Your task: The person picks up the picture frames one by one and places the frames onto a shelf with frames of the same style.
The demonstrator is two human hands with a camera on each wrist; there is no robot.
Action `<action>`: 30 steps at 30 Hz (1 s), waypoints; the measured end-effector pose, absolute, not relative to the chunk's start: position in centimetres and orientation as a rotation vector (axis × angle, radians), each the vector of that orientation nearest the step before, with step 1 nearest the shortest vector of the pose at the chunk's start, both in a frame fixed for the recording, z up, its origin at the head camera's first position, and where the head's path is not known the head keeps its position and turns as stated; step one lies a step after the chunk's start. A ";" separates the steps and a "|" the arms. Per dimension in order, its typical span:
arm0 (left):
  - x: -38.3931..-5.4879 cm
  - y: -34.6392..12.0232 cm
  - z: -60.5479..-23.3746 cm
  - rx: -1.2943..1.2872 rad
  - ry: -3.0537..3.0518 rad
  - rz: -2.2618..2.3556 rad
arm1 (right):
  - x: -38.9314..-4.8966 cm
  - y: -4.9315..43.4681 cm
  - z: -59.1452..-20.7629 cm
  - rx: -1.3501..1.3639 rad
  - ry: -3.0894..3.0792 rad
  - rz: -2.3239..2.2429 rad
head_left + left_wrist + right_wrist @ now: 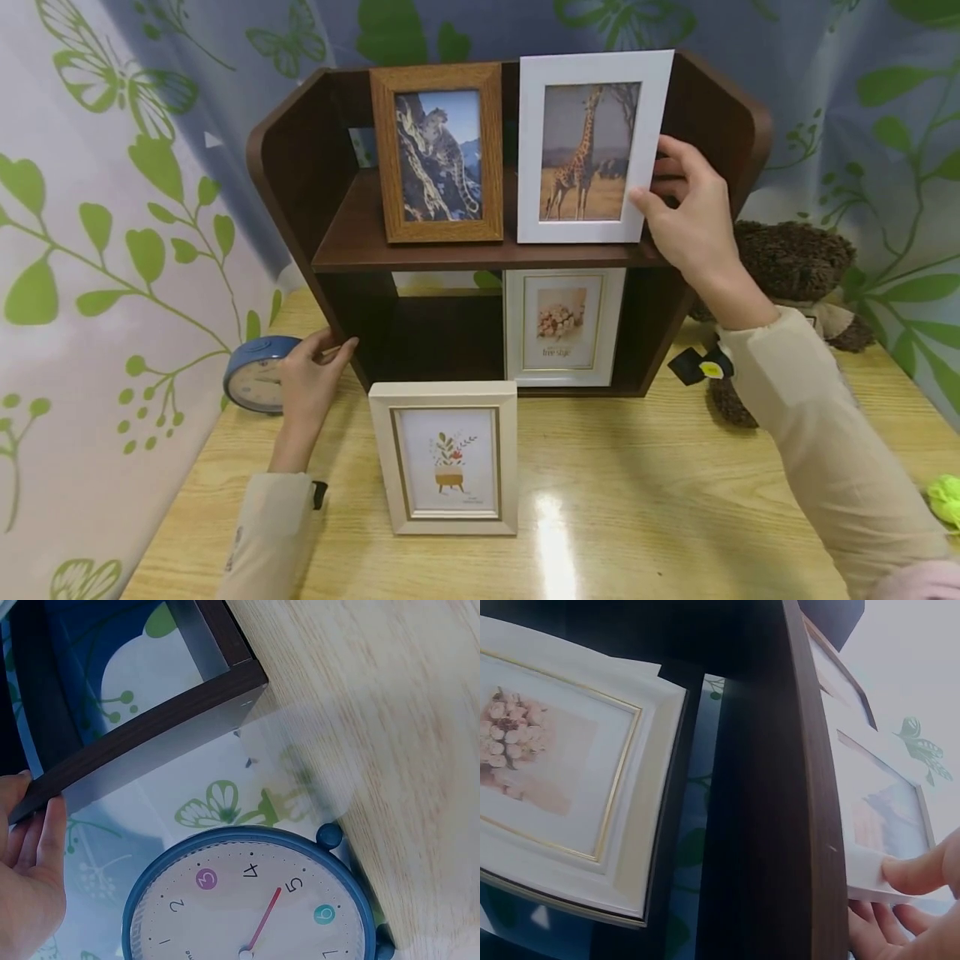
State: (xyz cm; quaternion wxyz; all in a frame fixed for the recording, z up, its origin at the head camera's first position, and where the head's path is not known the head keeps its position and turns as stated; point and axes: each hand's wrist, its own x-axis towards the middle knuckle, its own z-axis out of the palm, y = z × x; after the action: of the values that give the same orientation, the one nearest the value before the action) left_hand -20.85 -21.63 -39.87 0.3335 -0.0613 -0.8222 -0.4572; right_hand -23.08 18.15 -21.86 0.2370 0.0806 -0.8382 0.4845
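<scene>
My right hand (693, 217) pinches the right edge of a white picture frame (530, 150) with a giraffe picture, upright on the upper board of a dark brown shelf (427, 257). In the right wrist view the thumb (919, 871) lies on the frame's front, with the other fingers behind it. My left hand (311, 375) grips the shelf's left side panel (142, 739) by its front edge, thumb on one side and fingers on the other. A brown wooden frame (491, 150) with a leopard picture stands left of the white one.
On the lower level stands a cream frame (515, 333) with a flower picture. Another cream frame (381, 458) stands on the wooden table (615, 500) in front. A blue alarm clock (251, 383) is beside my left hand; a brown plush toy (795, 258) sits at the right.
</scene>
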 end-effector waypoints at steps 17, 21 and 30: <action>-20.9 -21.6 -39.9 -0.141 -2.162 -1.174 | -23.9 18.2 -20.7 0.125 -2.484 1.344; -20.9 -21.5 -40.0 -0.142 -2.157 -1.164 | -24.2 18.3 -20.8 0.099 -2.483 1.372; -20.9 -21.6 -39.9 -0.140 -2.152 -1.166 | -24.5 18.5 -21.2 0.113 -2.434 1.425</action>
State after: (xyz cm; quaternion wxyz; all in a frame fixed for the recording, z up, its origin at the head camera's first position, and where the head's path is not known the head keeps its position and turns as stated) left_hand -20.93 -21.58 -39.93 0.3384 -0.0536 -0.8261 -0.4475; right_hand -24.50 18.50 -21.21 0.1586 0.0394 -0.8514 0.4985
